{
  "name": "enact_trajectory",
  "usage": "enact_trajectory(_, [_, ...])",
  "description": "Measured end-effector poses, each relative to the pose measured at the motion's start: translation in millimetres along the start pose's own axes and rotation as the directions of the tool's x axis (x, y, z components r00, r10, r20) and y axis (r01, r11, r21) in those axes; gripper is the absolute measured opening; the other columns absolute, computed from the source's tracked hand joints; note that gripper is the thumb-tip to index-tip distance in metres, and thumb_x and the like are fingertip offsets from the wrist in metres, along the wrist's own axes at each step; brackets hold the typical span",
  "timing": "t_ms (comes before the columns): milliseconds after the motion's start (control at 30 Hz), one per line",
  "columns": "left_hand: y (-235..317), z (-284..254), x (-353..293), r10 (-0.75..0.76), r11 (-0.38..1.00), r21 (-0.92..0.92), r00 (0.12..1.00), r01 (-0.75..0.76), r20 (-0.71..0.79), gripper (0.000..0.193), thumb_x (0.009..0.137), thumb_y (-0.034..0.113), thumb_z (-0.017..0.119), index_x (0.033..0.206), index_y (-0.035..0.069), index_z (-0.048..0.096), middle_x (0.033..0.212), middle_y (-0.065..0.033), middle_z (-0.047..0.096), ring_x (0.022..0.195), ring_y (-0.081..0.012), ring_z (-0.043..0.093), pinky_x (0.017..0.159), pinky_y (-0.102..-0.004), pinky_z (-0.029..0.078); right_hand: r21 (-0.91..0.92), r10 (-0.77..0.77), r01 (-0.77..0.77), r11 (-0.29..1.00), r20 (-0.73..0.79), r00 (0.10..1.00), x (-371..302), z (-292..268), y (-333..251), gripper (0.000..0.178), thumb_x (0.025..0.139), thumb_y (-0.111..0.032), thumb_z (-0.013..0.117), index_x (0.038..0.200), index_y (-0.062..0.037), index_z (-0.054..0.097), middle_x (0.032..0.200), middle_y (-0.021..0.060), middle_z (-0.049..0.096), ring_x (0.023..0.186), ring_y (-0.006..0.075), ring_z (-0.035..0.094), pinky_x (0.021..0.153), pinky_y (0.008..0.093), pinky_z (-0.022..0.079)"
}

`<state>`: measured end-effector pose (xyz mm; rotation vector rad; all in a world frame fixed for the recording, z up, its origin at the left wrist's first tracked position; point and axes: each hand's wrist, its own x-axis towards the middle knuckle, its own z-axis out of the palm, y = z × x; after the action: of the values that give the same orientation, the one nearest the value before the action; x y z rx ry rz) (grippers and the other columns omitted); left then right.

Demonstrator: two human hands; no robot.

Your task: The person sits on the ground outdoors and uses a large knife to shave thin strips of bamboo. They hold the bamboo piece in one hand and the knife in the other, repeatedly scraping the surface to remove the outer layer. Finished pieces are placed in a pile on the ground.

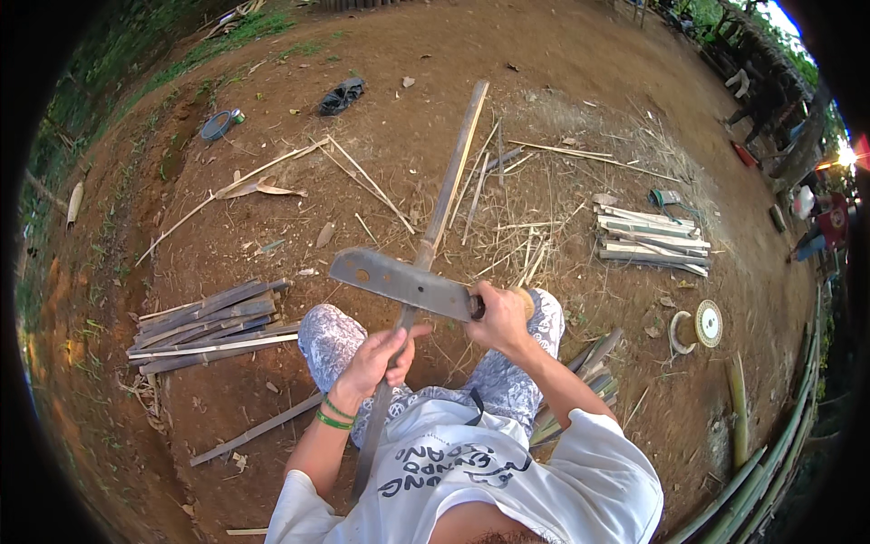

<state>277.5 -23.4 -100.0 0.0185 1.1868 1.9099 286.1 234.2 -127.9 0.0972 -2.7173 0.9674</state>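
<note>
My right hand (500,317) is wrapped round the handle of a broad machete (399,282), whose blade points left and lies across a long bamboo strip (458,159). That strip runs from between my knees out to the ground ahead, and its near end passes under my left arm toward my shirt. Below the blade, my left hand (385,355) grips the strip with the thumb and fingers round it. Part of the strip behind the blade is hidden.
Bundles of split bamboo lie at left (213,326) and at right (652,238). A twine spool (707,324) stands at right, near long green bamboo poles (770,490). Farther off are a black bag (342,97) and a blue round dish (217,125). Another person (826,222) is at far right.
</note>
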Motion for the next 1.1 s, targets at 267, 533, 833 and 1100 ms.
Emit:
enact_trajectory(267, [-10,-1,17,0.077,0.996,0.059,0.985,-0.069,-0.152,0.044,0.106,0.043,0.042,0.09,0.004,0.054,0.065,-0.0007,0.043,0.043,-0.0072,0.038,0.039,-0.0228,0.034,0.055,-0.107,0.109,0.992,-0.046,0.993,-10,26,-7,0.027,0.057,-0.008,0.071,0.081,-0.0026,0.06,0.072,0.0145,0.062,0.069,0.0376,0.064,0.059,0.0456,0.049])
enact_trajectory(533, [15,16,2,-0.051,0.998,0.021,0.999,0.051,-0.001,0.037,0.108,0.042,0.035,0.104,0.008,0.05,0.058,0.0033,0.035,0.038,-0.0044,0.029,0.036,-0.0211,0.026,-0.038,-0.149,0.144,0.989,-0.256,0.955,31,12,7,0.018,0.058,-0.007,0.071,0.071,-0.0052,0.059,0.065,0.0115,0.062,0.061,0.033,0.064,0.056,0.0415,0.048])
enact_trajectory(833, [16,16,-19,-0.033,0.999,0.021,0.997,0.032,0.066,0.032,0.109,0.04,0.034,0.108,0.01,0.046,0.057,0.0038,0.033,0.038,-0.0047,0.028,0.035,-0.0217,0.026,-0.112,-0.2,0.171,0.979,-0.355,0.913,47,-8,14,0.013,0.064,-0.011,0.071,0.071,-0.0046,0.063,0.058,0.0105,0.062,0.051,0.0257,0.064,0.052,0.0362,0.05])
enact_trajectory(1100, [12,10,-22,0.01,1.0,-0.013,0.997,-0.009,0.071,0.031,0.108,0.041,0.036,0.107,0.011,0.047,0.055,0.0039,0.033,0.037,-0.0052,0.028,0.034,-0.0223,0.026,-0.235,-0.405,0.337,0.912,-0.379,0.832,48,-4,-2,0.022,0.065,-0.013,0.065,0.053,-0.0157,0.048,0.046,0.0034,0.052,0.044,0.0136,0.055,0.063,0.0404,0.049])
